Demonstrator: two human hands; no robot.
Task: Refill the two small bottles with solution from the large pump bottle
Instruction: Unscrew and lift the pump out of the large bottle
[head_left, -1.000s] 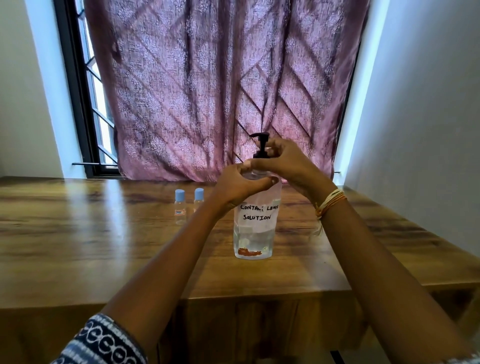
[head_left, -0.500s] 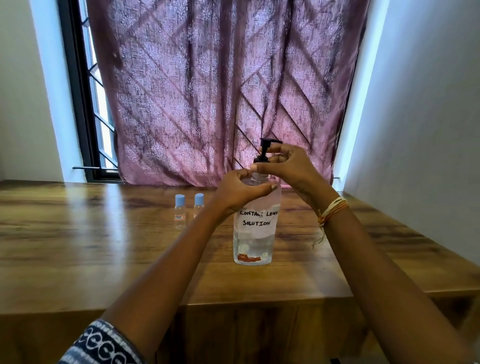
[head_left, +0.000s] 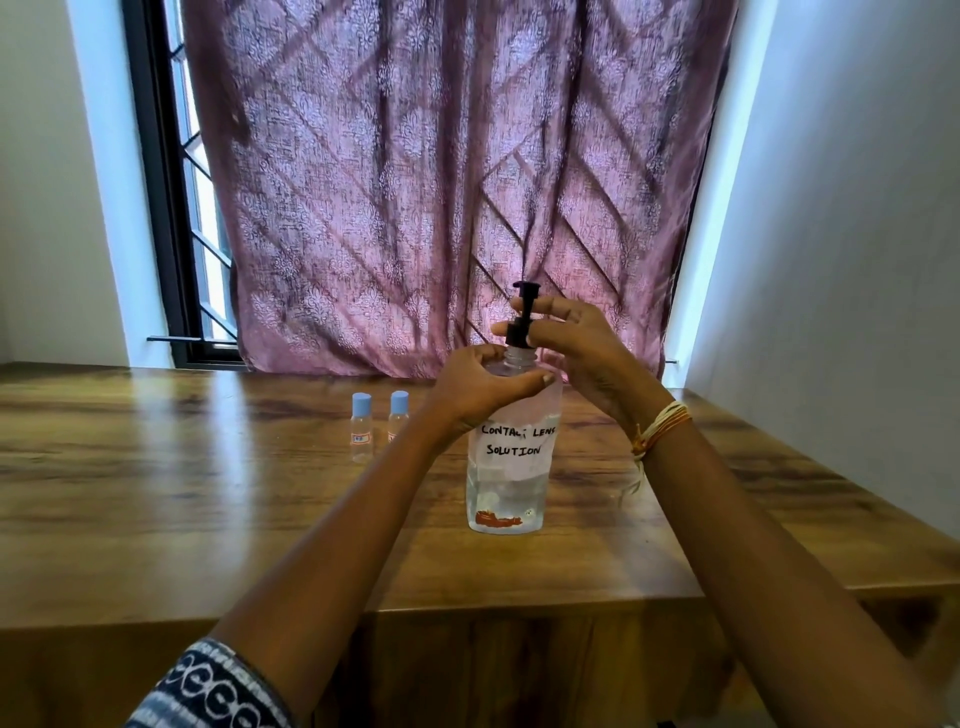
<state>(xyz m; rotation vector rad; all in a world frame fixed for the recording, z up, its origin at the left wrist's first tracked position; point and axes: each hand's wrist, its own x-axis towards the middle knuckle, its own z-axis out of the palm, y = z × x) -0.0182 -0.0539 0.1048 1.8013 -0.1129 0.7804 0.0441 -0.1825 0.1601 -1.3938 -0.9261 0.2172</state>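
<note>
Your left hand (head_left: 480, 387) grips the pump bottle's (head_left: 511, 462) shoulder; your right hand (head_left: 569, 343) pinches its black collar (head_left: 517, 332). Two small bottles (head_left: 379, 423) stand left of it.

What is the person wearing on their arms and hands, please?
The left arm is bare up to a dark blue sleeve with a white looped pattern. The right wrist carries cream and orange thread bands. Both hands are bare, without rings that can be seen.

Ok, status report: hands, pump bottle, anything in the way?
Left hand grips pump bottle at shoulder. Right hand pinches black pump collar, threads exposed below. Two small bottles capped, standing left. Nothing in the way.
</note>
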